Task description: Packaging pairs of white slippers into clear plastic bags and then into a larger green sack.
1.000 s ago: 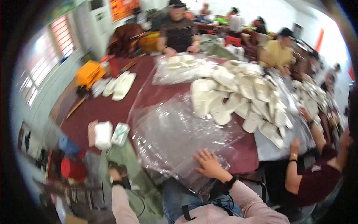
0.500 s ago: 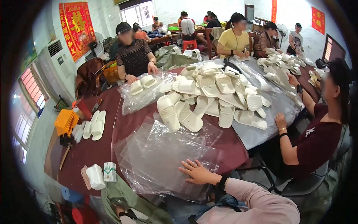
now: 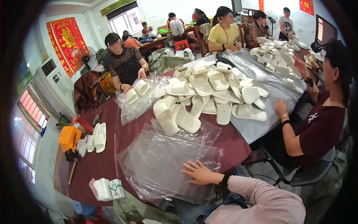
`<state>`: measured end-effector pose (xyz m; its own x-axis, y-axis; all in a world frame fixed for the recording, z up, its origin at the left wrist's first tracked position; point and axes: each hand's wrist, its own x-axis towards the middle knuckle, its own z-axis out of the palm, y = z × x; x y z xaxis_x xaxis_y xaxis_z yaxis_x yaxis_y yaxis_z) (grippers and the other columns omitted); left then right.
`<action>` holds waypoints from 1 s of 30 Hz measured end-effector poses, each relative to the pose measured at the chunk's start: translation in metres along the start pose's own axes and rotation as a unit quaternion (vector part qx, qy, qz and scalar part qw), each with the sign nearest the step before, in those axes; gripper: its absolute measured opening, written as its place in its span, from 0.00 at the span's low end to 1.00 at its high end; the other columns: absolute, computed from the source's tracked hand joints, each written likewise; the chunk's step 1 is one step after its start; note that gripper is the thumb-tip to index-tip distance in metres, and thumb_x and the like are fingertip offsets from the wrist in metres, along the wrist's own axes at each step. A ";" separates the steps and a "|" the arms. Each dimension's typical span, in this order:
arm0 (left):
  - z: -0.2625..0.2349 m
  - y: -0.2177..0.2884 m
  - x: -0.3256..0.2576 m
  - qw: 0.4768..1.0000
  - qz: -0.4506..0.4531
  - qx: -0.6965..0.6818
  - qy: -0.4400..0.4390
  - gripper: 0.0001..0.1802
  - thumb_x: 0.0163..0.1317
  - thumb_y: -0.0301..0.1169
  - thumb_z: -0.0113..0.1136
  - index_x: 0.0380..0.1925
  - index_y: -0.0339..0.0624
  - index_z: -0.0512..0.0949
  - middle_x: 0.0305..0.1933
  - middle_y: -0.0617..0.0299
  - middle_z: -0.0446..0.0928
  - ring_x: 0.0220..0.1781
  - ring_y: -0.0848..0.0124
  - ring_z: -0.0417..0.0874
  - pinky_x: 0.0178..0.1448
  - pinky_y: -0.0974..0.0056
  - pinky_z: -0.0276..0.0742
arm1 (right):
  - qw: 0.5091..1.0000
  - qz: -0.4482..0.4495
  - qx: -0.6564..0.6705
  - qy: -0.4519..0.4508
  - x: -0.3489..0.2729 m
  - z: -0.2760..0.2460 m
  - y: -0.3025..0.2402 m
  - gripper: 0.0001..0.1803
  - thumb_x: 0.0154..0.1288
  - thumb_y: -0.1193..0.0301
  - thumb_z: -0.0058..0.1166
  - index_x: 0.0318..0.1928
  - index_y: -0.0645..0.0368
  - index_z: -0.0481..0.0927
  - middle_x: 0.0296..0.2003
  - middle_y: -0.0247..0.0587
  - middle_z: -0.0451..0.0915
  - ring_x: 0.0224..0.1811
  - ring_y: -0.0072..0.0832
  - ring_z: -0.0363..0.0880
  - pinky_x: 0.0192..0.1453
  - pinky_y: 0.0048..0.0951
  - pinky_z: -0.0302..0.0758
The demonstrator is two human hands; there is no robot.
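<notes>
My right hand (image 3: 201, 173) lies flat with its fingers spread on a loose stack of clear plastic bags (image 3: 156, 160) at the near edge of the dark red table (image 3: 93, 173). Nothing is in its grasp. A pink sleeve and a dark wristband show behind it. Beyond the bags rises a heap of cream slippers (image 3: 218, 80); the closest slipper (image 3: 165, 117) rests by the far edge of the bags. My left hand is out of the picture.
At the left lie a slipper pair (image 3: 99, 138), orange packets (image 3: 69, 138), a wooden-handled tool (image 3: 73, 171), a white pack (image 3: 102, 189) and a small box (image 3: 116, 188). A person (image 3: 125, 65) opposite handles slippers on plastic; another person (image 3: 317, 127) sits at the right.
The view has tilted and shifted. A wrist with a dark band at the lower left has dropped out of the picture. My right hand still lies spread on the bags.
</notes>
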<state>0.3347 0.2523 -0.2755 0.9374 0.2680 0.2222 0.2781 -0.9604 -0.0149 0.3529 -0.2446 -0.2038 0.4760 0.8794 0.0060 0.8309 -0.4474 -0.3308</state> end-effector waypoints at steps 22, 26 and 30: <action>0.082 -0.094 -0.393 0.845 -0.441 -0.279 0.118 0.16 0.65 0.28 0.40 0.43 0.28 0.75 0.47 0.40 0.77 0.50 0.49 0.76 0.54 0.56 0.70 | 0.995 -0.040 -0.025 0.090 0.028 -0.032 -0.025 0.29 0.60 0.62 0.55 0.61 0.55 0.68 0.67 0.53 0.55 0.71 0.50 0.50 0.70 0.55 0.48; 0.088 -0.046 -0.329 0.876 -0.407 -0.259 -0.023 0.19 0.68 0.30 0.37 0.51 0.28 0.70 0.49 0.39 0.75 0.48 0.48 0.77 0.52 0.55 0.71 | 0.991 -0.050 -0.080 0.094 0.024 -0.042 -0.031 0.25 0.59 0.63 0.56 0.56 0.57 0.72 0.63 0.53 0.63 0.66 0.49 0.59 0.67 0.53 0.55; 0.060 -0.073 -0.371 0.807 -0.467 -0.332 0.147 0.19 0.68 0.31 0.38 0.52 0.28 0.69 0.47 0.38 0.76 0.47 0.49 0.78 0.51 0.56 0.71 | 0.962 -0.249 0.107 0.002 0.017 -0.063 -0.127 0.23 0.57 0.63 0.57 0.52 0.59 0.74 0.56 0.50 0.71 0.57 0.45 0.68 0.62 0.45 0.65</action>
<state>-0.0211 0.2275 -0.4157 0.2679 0.9618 0.0571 0.5695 -0.2059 0.7958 0.2736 -0.1830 -0.1019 0.0345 0.9753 0.2180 0.8780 0.0746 -0.4729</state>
